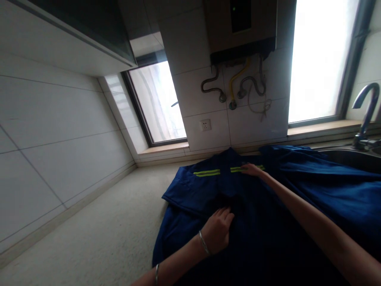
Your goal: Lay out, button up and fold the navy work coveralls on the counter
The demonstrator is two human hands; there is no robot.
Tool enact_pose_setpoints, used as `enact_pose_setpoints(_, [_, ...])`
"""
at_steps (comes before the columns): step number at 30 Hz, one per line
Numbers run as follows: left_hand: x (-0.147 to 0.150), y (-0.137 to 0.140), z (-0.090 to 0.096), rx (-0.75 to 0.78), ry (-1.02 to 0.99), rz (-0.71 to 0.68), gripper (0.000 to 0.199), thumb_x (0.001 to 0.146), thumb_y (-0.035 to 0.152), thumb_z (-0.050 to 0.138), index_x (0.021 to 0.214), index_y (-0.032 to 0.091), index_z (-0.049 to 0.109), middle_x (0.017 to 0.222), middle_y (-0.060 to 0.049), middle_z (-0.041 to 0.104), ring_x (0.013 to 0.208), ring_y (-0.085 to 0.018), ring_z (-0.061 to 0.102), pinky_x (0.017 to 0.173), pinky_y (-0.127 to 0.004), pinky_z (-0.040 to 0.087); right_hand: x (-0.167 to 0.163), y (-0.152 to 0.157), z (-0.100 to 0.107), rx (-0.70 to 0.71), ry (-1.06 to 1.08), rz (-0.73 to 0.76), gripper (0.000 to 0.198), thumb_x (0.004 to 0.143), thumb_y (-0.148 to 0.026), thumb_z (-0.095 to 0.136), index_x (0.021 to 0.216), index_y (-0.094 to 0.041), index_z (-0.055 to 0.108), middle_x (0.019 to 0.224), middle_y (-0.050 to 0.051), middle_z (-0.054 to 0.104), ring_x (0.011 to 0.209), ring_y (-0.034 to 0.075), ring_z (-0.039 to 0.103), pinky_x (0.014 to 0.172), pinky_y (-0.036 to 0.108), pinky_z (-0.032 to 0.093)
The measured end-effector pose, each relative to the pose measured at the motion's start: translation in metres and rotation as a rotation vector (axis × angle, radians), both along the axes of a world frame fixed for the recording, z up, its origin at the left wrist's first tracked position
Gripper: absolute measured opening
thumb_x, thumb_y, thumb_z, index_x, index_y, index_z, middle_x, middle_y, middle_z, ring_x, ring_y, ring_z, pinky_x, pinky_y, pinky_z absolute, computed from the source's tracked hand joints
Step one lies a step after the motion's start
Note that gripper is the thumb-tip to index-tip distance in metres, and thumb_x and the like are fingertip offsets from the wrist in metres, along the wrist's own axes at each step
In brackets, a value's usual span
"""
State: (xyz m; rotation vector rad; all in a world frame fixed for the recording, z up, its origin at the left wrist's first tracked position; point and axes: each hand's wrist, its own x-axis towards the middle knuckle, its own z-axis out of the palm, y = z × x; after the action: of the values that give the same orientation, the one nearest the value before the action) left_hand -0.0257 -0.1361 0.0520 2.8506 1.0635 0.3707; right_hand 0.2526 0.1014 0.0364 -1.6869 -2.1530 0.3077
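A dark blue work jacket (190,194) with yellow-green stripes across its chest lies spread on the counter, its collar toward the wall. My left hand (217,229), with silver bangles on that arm, is closed on the cloth at the jacket's middle, below a dark fold. Farther up, my right hand (253,170) rests on the chest stripe at the right, fingers stretched out along the fabric. More blue cloth (324,178) lies bunched to the right, reaching the sink's edge. The lower part of the jacket is lost in shadow.
The pale counter (98,234) runs along the left wall. At the right is a sink (342,155) with a curved faucet (369,107). A water heater (241,28) with hoses hangs over a wall socket (205,125), between two windows. A cabinet (74,43) juts out upper left.
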Motion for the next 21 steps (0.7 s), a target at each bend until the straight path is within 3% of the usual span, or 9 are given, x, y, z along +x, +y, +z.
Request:
enact_pose_setpoints(3, [-0.001,-0.004,-0.003,0.027,0.007,-0.028,0.051,0.069,0.006,0.045,0.119,0.009,0.050,0.134,-0.014,0.047,0.127,-0.022,0.040,0.109,-0.036,0.031,-0.025,-0.042,0.020,0.063,0.069,0.291,0.039,0.080,-0.033,0.057,0.116,-0.018,0.064,0.114,0.006,0.064,0.106,0.023,0.058,0.095,0.033,0.042])
enact_pose_setpoints(5, [0.000,-0.005,-0.003,0.029,0.008,-0.031,0.051,0.070,0.005,0.044,0.120,0.009,0.049,0.133,-0.014,0.047,0.127,-0.022,0.040,0.108,-0.036,0.033,-0.042,-0.082,0.032,0.150,0.115,0.566,0.040,0.078,-0.031,0.059,0.116,-0.020,0.063,0.118,0.005,0.062,0.110,0.022,0.056,0.097,0.034,0.041])
enact_pose_setpoints(7, [0.001,-0.005,-0.004,0.030,-0.002,-0.024,0.052,0.071,0.004,0.043,0.122,0.009,0.049,0.133,-0.015,0.048,0.126,-0.022,0.041,0.107,-0.036,0.034,-0.057,-0.122,0.039,0.185,0.085,0.690,0.044,0.076,-0.029,0.061,0.119,-0.024,0.061,0.124,0.004,0.058,0.114,0.022,0.053,0.099,0.034,0.040])
enact_pose_setpoints(11, [0.001,-0.005,-0.002,0.005,-0.053,-0.054,0.050,0.071,0.004,0.044,0.120,0.010,0.051,0.129,-0.013,0.052,0.123,-0.021,0.045,0.106,-0.035,0.037,-0.071,-0.166,0.035,0.248,-0.033,0.689,0.052,0.074,-0.025,0.064,0.125,-0.026,0.055,0.129,0.005,0.054,0.119,0.022,0.049,0.100,0.036,0.039])
enact_pose_setpoints(17, [-0.001,-0.007,0.002,-0.014,-0.083,-0.073,0.048,0.071,0.003,0.043,0.118,0.010,0.052,0.126,-0.013,0.054,0.121,-0.021,0.047,0.105,-0.036,0.039,-0.078,-0.168,0.016,0.458,-0.104,0.733,0.028,0.087,-0.017,0.047,0.109,-0.021,0.064,0.117,0.007,0.061,0.114,0.020,0.051,0.098,0.038,0.040])
enact_pose_setpoints(21, [-0.001,-0.010,0.003,-0.009,-0.066,-0.083,0.046,0.073,0.003,0.042,0.116,0.011,0.053,0.124,-0.013,0.055,0.121,-0.021,0.047,0.103,-0.037,0.040,-0.073,-0.175,0.014,0.379,0.026,0.709,0.028,0.091,-0.019,0.042,0.103,-0.022,0.066,0.099,0.004,0.065,0.093,0.014,0.059,0.084,0.027,0.045])
